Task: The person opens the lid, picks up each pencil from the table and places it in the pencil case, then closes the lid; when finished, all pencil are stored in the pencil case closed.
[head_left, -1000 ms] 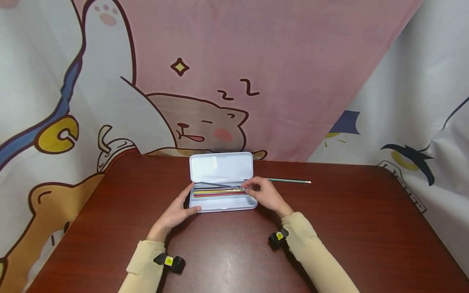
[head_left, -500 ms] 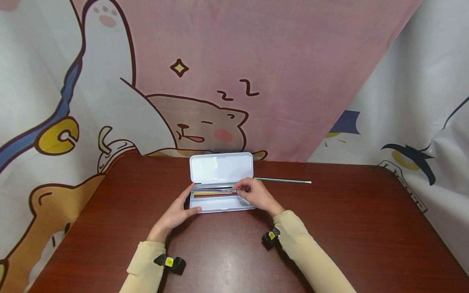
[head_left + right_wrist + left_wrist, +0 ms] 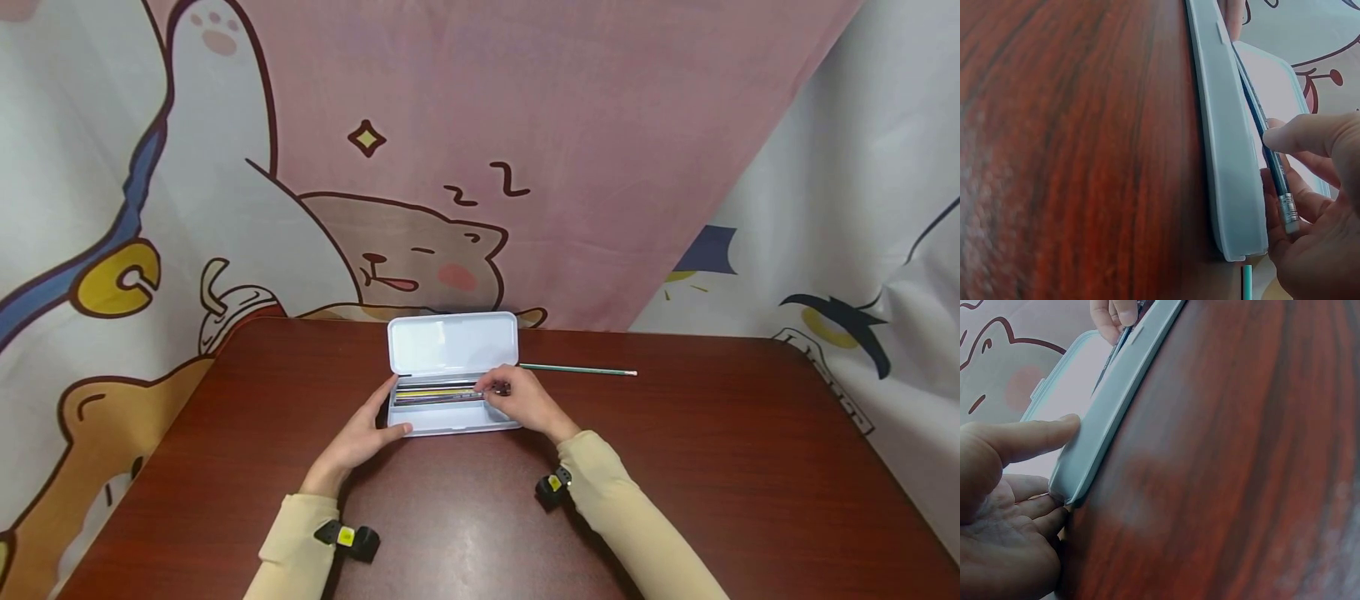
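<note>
An opened white pencil case (image 3: 453, 343) stands near the table's back edge, its lid tilted up behind. Several pencils (image 3: 431, 390) lie lengthwise inside it, black, yellow and others. My left hand (image 3: 358, 435) holds the left end of the case, thumb on the front edge and fingers along the side. Between thumb and fingers, my right hand (image 3: 525, 402) pinches a dark pencil (image 3: 1277, 172) near its white eraser end, in a metal ferrule. That pencil lies low over the case, pointing left. How deep it sits among the others is hidden.
A green pencil (image 3: 581, 369) with a pale eraser lies on the brown table (image 3: 465, 517), to the right behind the case. A printed cartoon curtain (image 3: 600, 167) hangs right behind the table's back edge.
My right hand has moved left and slightly forward with the dark pencil, which has come down over the front of the pencil row. My left hand stays put.
</note>
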The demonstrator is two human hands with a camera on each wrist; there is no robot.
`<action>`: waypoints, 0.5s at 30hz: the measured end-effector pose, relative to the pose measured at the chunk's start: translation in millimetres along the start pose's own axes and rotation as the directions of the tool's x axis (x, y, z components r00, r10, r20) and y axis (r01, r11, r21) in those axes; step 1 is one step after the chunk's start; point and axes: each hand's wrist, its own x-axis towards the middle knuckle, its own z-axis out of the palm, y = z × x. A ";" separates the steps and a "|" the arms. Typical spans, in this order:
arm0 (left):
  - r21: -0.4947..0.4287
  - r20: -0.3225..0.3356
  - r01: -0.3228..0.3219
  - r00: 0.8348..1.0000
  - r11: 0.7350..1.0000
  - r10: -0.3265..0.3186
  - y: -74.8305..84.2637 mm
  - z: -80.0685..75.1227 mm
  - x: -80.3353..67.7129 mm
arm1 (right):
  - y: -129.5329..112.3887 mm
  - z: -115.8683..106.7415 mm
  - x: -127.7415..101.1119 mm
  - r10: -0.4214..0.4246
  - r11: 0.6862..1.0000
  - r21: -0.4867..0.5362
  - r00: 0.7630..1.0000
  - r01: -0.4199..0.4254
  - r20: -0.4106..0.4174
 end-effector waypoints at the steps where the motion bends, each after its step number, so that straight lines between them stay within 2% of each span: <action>1: 0.002 0.000 0.000 1.000 1.000 0.000 0.2 0.0 -0.2 | -0.3 -0.1 -0.2 0.002 1.000 0.007 1.000 -0.002 0.001; 15: 0.018 0.000 0.002 1.000 1.000 -0.002 1.4 -0.4 -0.8 | -4.7 -6.4 -8.4 0.026 1.000 0.008 0.999 -0.026 -0.017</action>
